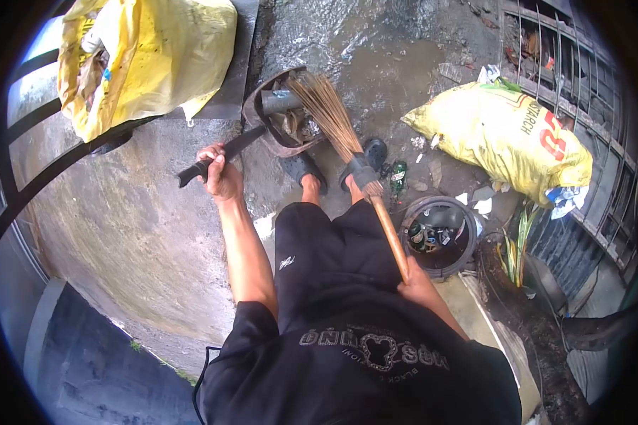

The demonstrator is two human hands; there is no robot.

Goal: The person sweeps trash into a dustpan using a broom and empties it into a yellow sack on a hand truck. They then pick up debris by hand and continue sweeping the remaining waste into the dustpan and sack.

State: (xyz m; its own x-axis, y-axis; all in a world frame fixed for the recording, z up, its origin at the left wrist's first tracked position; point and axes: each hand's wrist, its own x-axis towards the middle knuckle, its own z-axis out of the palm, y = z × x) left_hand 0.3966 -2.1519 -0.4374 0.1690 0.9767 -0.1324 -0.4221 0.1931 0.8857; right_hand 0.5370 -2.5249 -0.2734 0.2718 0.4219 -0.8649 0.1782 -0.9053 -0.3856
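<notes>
My left hand is closed around the black handle of a dustpan. The pan is above my feet and holds debris and a grey cylindrical piece. My right hand grips the wooden handle of a stick broom. The broom's bristles point up and left, lying over the right side of the pan.
A yellow sack of rubbish stands at upper left, another lies at right beside a metal grating. A round bin holds bottles and scraps. A green bottle lies near my foot. The ground above is wet.
</notes>
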